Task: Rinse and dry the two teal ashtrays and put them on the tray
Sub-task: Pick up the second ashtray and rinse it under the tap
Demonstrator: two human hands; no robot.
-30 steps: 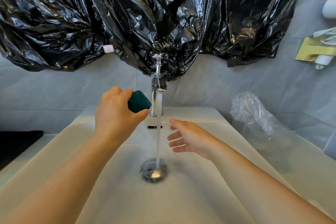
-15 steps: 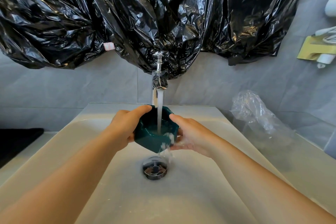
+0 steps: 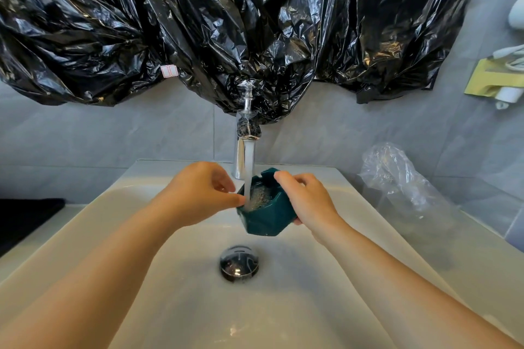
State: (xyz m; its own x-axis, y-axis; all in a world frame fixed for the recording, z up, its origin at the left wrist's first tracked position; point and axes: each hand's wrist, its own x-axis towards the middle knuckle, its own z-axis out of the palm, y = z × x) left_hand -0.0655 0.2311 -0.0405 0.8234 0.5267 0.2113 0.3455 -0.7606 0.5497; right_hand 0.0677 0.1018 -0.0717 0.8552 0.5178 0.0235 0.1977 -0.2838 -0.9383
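Over the white sink (image 3: 122, 201), the teal ashtray (image 3: 266, 215) hangs tilted under the chrome tap (image 3: 241, 156), clear of the basin and above the drain (image 3: 239, 263). The stream of water (image 3: 249, 167) strikes its bowl and froths there. From my remote seat I see the right hand (image 3: 312, 204) gripping the right wall, its fingers (image 3: 302, 180) clamped over the notched rim and under the base. The left hand (image 3: 195, 193) pinches the left rim between thumb and forefinger, just beside the stream.

I judge the job to be in its early part. This one ashtray is mid-rinse and not yet dried. The second ashtray and the tray are nowhere in my view, so I cannot tell their state. A second rinse, drying and placing seem to be what is left.

Writing is scarce. A small white sticker (image 3: 169, 71) with red outlines clings to the black plastic sheeting (image 3: 226, 22) draped on the wall above the tap, but I can read nothing on it. I make out no brand on the ashtray or the tap. A crumpled clear plastic bag (image 3: 397, 178) lies on the bench right of the sink. A yellow packet (image 3: 487, 79) sits at the far right edge, its print too small to read.
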